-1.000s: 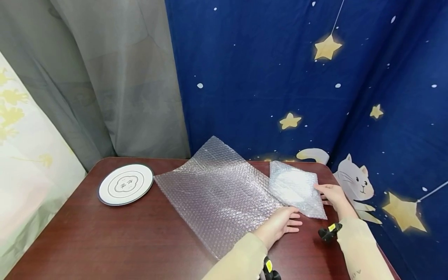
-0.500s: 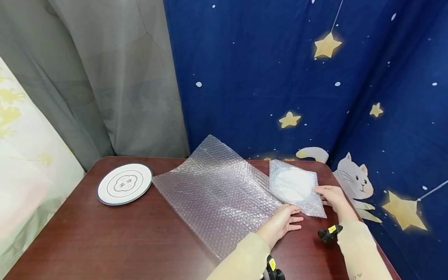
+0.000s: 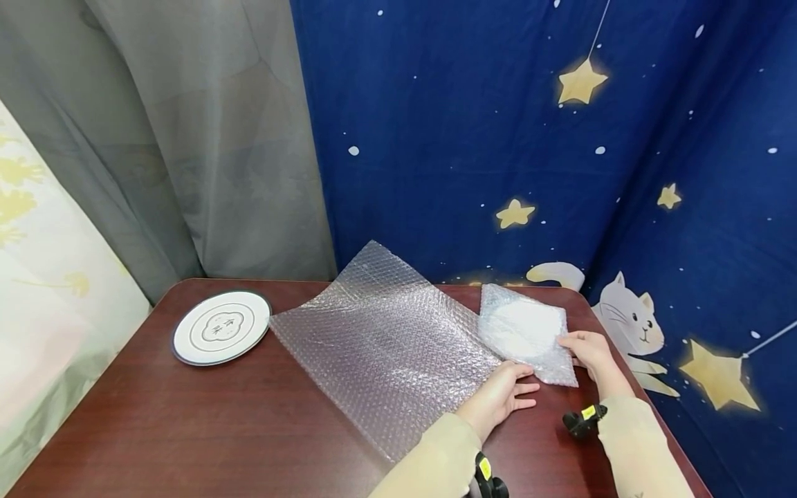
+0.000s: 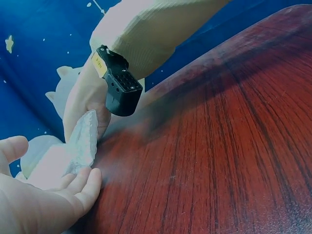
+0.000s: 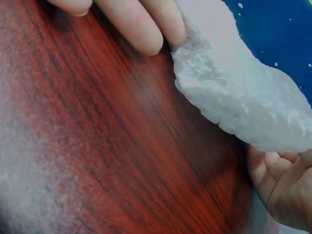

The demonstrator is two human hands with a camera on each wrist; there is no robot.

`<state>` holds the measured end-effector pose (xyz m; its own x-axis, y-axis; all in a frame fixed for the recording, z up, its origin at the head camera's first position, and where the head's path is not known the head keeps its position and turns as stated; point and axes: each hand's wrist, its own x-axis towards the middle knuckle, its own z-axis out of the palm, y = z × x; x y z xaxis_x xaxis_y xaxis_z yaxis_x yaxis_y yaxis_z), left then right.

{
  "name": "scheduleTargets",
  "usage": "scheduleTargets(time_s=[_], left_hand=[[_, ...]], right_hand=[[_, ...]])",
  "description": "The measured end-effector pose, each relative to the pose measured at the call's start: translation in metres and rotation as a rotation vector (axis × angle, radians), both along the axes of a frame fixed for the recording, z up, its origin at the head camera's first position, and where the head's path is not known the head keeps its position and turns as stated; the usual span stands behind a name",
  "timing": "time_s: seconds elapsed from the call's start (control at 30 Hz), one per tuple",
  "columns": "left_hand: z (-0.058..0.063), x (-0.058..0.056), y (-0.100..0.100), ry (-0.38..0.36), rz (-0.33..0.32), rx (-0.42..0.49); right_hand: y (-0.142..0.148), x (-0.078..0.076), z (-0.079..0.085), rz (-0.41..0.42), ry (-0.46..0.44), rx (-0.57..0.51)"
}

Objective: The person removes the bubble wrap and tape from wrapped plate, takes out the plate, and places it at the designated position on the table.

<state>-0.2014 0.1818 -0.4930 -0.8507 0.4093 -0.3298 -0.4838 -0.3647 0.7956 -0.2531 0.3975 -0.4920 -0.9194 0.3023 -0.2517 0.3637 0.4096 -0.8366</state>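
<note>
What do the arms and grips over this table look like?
They belong to a person: the left grip and right grip are bare hands, without gloves. Pale cream sleeves cover the forearms. At each wrist is a small black device, the left one and right one each bearing a yellow label.

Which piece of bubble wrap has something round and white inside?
The small packet near the right end of the table, its edge pinched by the right hand. The larger sheet lies spread out, showing no such shape.
</note>
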Motion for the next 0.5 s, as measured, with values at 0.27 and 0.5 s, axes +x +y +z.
scheduleTargets(time_s=[0.27, 0.5], left_hand=[[-0.0008, -0.0016, 0.0014, -0.004, 0.000, 0.019], [0.0016, -0.0017, 0.0030, -0.009, -0.001, 0.003]], right_hand=[[-0.0006, 0.0008, -0.0017, -0.027, 0.001, 0.000], [-0.0015, 0.0028, 0.0011, -0.049, 0.022, 0.000]])
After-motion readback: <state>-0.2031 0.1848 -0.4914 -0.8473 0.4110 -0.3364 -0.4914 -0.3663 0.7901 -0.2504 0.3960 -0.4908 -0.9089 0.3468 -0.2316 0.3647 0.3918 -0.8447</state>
